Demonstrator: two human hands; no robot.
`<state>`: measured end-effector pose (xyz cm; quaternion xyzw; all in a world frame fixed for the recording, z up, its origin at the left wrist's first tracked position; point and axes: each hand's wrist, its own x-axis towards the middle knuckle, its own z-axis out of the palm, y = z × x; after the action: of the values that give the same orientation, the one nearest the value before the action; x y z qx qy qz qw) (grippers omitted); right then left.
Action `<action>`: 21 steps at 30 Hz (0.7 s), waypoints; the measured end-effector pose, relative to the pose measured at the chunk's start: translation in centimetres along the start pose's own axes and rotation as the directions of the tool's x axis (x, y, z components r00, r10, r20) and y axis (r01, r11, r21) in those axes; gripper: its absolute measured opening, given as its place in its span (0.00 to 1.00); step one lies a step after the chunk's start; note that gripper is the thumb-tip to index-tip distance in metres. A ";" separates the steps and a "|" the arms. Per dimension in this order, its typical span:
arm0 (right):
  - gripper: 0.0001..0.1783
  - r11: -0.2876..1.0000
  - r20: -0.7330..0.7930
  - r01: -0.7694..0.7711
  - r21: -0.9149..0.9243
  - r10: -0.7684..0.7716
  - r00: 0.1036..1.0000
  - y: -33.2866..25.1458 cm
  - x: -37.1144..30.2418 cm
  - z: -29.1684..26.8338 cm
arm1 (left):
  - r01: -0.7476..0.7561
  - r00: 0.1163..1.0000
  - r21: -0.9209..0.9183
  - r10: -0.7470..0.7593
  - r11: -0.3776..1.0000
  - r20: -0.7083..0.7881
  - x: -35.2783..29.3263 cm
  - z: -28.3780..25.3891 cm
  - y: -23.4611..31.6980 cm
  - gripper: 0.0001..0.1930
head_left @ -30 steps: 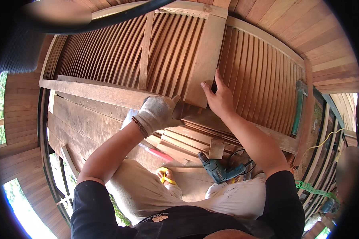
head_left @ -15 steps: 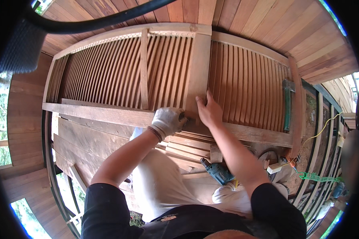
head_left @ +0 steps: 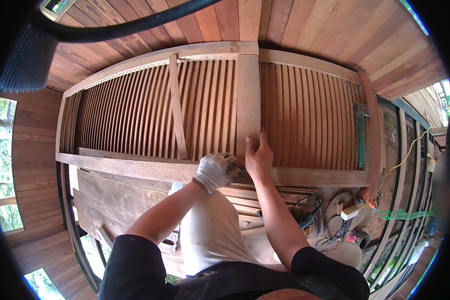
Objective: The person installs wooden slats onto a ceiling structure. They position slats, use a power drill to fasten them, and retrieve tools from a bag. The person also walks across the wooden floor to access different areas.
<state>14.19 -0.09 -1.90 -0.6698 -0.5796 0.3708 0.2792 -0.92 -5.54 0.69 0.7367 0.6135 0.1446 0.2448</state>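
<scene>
A long louvered wooden shutter (head_left: 248, 110) lies across in front of me, its slats split by a wide middle rail. My left hand (head_left: 217, 170), in a pale work glove, is closed at the near frame edge beside that rail. Something small and dark shows at its fingertips, too hidden to name. My bare right hand (head_left: 259, 159) rests on the middle rail where it meets the near frame, thumb and forefinger apart. A thin wooden strip (head_left: 177, 105) lies slantwise over the left slats.
A green-handled tool (head_left: 360, 140) lies at the shutter's right end. Below sit stacked wood strips (head_left: 242, 199), a power drill (head_left: 306, 221) partly behind my forearm, dark cables (head_left: 337, 227) and a white block (head_left: 350, 213). A yellow cord (head_left: 406, 159) runs along the right.
The view has shifted, so the shutter appears lower. Both hands stay near the same joint, the gloved fingers turned a little. My right forearm now covers much of the drill.
</scene>
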 end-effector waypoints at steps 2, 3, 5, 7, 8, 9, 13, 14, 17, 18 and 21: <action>0.33 0.999 -0.004 0.015 0.051 -0.015 1.000 0.1 -0.1 0.3 | 0.014 1.000 -0.008 -0.013 1.000 0.016 -0.1 -0.2 -0.2 0.16; 0.33 0.997 -0.009 0.023 0.072 -0.022 1.000 0.3 0.0 0.2 | 0.002 1.000 -0.020 -0.002 1.000 -0.006 -0.2 -0.1 -0.2 0.16; 0.34 0.986 0.009 0.016 0.163 -0.018 1.000 0.8 0.3 0.2 | -0.002 0.999 -0.048 0.000 0.999 -0.038 -0.3 0.1 -0.4 0.15; 0.34 0.982 0.021 0.001 0.190 -0.005 1.000 0.8 0.4 -0.1 | 0.012 0.998 -0.085 -0.017 0.996 -0.058 -0.2 0.4 -0.5 0.15; 0.34 0.985 0.025 -0.012 0.174 0.008 1.000 0.7 0.3 -0.3 | 0.010 0.998 -0.097 -0.017 0.995 -0.067 -0.2 0.5 -0.5 0.15; 0.34 0.986 0.027 -0.022 0.164 0.018 0.999 0.5 0.4 -0.4 | 0.007 0.997 -0.104 -0.015 0.995 -0.078 -0.2 0.4 -0.4 0.15; 0.33 0.990 -0.008 -0.012 0.144 0.013 1.000 0.9 0.4 -0.3 | -0.069 0.972 0.001 0.068 0.998 -0.226 0.1 1.4 -0.3 0.11; 0.33 0.992 -0.029 0.021 0.123 -0.018 0.999 0.8 0.8 -0.1 | -0.059 0.976 -0.015 0.054 0.998 -0.212 0.2 1.7 -0.4 0.12; 0.32 1.000 -0.005 0.008 -0.028 -0.008 1.000 1.1 0.1 -0.2 | 0.018 0.987 -0.065 -0.028 0.998 -0.158 -0.5 1.8 -1.2 0.16; 0.31 0.998 0.025 0.023 -0.063 -0.022 0.999 0.8 0.5 0.3 | 0.061 0.997 -0.083 -0.064 0.995 -0.044 -0.4 1.2 -1.0 0.17; 0.31 0.995 -0.043 0.085 0.049 -0.083 0.996 1.6 0.7 0.7 | 0.028 0.997 0.059 -0.024 0.998 -0.071 -0.2 0.4 -0.5 0.16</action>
<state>14.51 0.31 -3.69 -0.6449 -0.5919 0.3596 0.3232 -1.17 -5.76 0.11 0.7302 0.6354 0.1488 0.2024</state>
